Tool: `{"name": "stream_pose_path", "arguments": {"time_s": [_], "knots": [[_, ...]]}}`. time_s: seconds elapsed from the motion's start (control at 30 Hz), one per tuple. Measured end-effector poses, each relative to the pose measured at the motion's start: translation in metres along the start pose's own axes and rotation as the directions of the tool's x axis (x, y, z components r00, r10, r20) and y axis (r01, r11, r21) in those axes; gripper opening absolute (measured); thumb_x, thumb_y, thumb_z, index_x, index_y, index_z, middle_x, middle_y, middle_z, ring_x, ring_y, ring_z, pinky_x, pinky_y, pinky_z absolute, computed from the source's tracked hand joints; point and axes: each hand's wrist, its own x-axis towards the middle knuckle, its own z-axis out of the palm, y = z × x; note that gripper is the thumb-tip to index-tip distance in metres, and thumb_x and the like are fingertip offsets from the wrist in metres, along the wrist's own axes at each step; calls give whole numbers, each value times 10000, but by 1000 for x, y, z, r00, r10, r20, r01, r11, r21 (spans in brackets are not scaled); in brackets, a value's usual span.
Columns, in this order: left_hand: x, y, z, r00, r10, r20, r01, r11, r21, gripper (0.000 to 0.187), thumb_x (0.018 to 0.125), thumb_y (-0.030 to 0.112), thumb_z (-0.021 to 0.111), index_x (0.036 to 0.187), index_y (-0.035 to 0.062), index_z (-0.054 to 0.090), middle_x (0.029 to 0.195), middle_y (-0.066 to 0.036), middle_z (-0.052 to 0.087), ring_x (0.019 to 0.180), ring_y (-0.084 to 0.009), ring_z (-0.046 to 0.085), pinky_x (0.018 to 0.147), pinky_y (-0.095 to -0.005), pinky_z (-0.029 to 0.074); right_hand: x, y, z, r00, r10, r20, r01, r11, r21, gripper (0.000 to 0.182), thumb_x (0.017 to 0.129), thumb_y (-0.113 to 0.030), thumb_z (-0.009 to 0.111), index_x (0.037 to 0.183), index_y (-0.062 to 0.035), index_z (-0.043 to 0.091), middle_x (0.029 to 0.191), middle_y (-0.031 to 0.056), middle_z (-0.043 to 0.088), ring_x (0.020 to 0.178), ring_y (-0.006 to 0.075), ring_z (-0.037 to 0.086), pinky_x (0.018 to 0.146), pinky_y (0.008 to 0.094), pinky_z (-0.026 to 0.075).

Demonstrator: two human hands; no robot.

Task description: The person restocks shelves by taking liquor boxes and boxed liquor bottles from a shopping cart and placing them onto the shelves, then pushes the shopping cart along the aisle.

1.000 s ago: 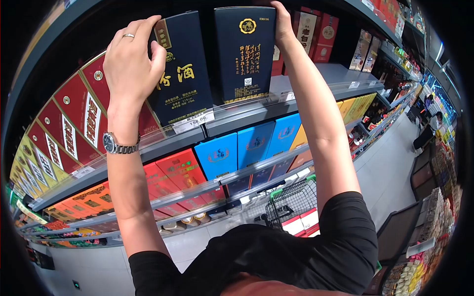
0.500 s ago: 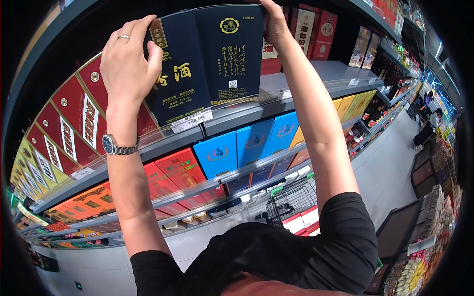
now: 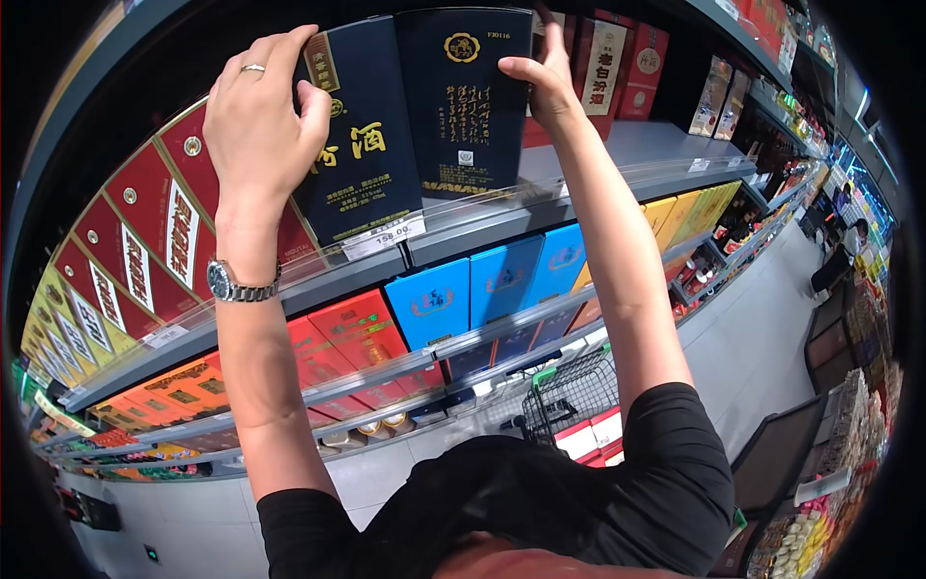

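Observation:
Two dark blue liquor boxes with gold lettering stand side by side on the shelf. My left hand (image 3: 265,116), wearing a ring and a watch, grips the left dark blue box (image 3: 371,183) at its upper left edge. Its thumb lies against the front, and its fingertips reach the top corner. On the other side, my right hand (image 3: 548,82) is at the right edge of the right dark blue box (image 3: 468,125). The thumb rests on the printed face; the other fingers are along the side, partly hidden. A narrow gap shows between the boxes near the top.
Red boxes (image 3: 159,232) line the shelf to the left, and red and white boxes (image 3: 603,72) stand at the right. A price tag (image 3: 384,235) is on the shelf edge. Blue boxes (image 3: 503,280) fill the shelf below. A shopping cart (image 3: 574,396) stands underneath.
My right hand's thumb has come round onto the front of the right box. The two boxes now show a clearer gap at the top. My left hand keeps its place.

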Motion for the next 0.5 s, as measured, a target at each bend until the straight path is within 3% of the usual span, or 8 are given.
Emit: {"name": "stream_pose_path", "arguments": {"time_s": [0.03, 0.13, 0.17, 0.23, 0.3, 0.37, 0.43, 0.5], "knots": [[0, 0, 0, 1000, -5, 8, 5, 1000, -6, 420, 797, 104, 553, 1207, 131, 638, 1107, -65, 677, 1020, -255, 638, 900, -381, 511, -2, -11, 3, 993, 102, -52, -101, 995, 16, 1233, 534, -143, 893, 1542, -59, 187, 1365, 186, 487, 1222, 309, 523, 1004, 404, 465], [0, 0, 1, 1000, -16, 14, 16, 1000, 3, 428, 789, 99, 551, 1206, 132, 638, 1109, -63, 676, 1022, -255, 638, 902, -382, 510, -8, -11, 8, 970, -196, -144, 109, 882, -459, 1226, 516, -271, 917, 1520, -44, 253, 1390, 214, 447, 1284, 344, 454, 1087, 435, 386], [0, 1, 1, 1000, -15, 19, 15, 1000, 9, 431, 784, 97, 550, 1205, 132, 638, 1109, -61, 676, 1023, -254, 638, 902, -382, 509, -7, -11, 12, 970, -196, -145, 109, 882, -459, 1226, 516, -271, 917, 1520, -44, 253, 1390, 214, 447, 1284, 344, 454, 1087, 435, 386], [0, 1, 3, 1000, -6, 3, 6, 1000, 23, 433, 782, 97, 551, 1204, 135, 639, 1107, -59, 675, 1018, -253, 638, 901, -380, 509, -8, -9, 19, 946, -226, -233, -37, 638, -769, 1222, 508, -287, 912, 1517, -43, 265, 1382, 239, 428, 1292, 374, 427, 1114, 461, 350], [0, 2, 4, 1000, 5, -12, -5, 999, 35, 435, 780, 97, 552, 1203, 138, 639, 1105, -56, 674, 1012, -252, 638, 901, -379, 509, -7, -9, 27, 943, -227, -243, -47, 633, -772, 1229, 515, -303, 911, 1523, -58, 254, 1367, 262, 414, 1295, 406, 406, 1117, 484, 337], [0, 2, 3, 1000, -7, -1, 7, 1000, 27, 433, 782, 102, 553, 1204, 144, 639, 1098, -53, 672, 1004, -250, 637, 897, -378, 509, -9, -18, 43, 908, -133, -398, -275, 529, -803, 1257, 519, -339, 918, 1537, -84, 226, 1384, 268, 390, 1298, 419, 404, 1102, 501, 345], [0, 0, 5, 1000, 1, -7, -1, 1000, 22, 432, 783, 102, 552, 1204, 145, 638, 1096, -53, 671, 1002, -250, 636, 896, -379, 509, -12, -30, 62, 900, -136, -415, -308, 475, -824, 1275, 534, -383, 920, 1548, -107, 199, 1385, 271, 383, 1288, 432, 415, 1094, 518, 346], [-1, -1, 6, 1000, 6, -11, -6, 1000, 16, 430, 785, 103, 552, 1205, 145, 637, 1094, -52, 670, 999, -250, 636, 894, -380, 508, -17, -54, 84, 872, 15, -489, -444, 445, -778, 1290, 544, -426, 917, 1554, -117, 177, 1398, 271, 365, 1281, 438, 421, 1088, 535, 345]]}}
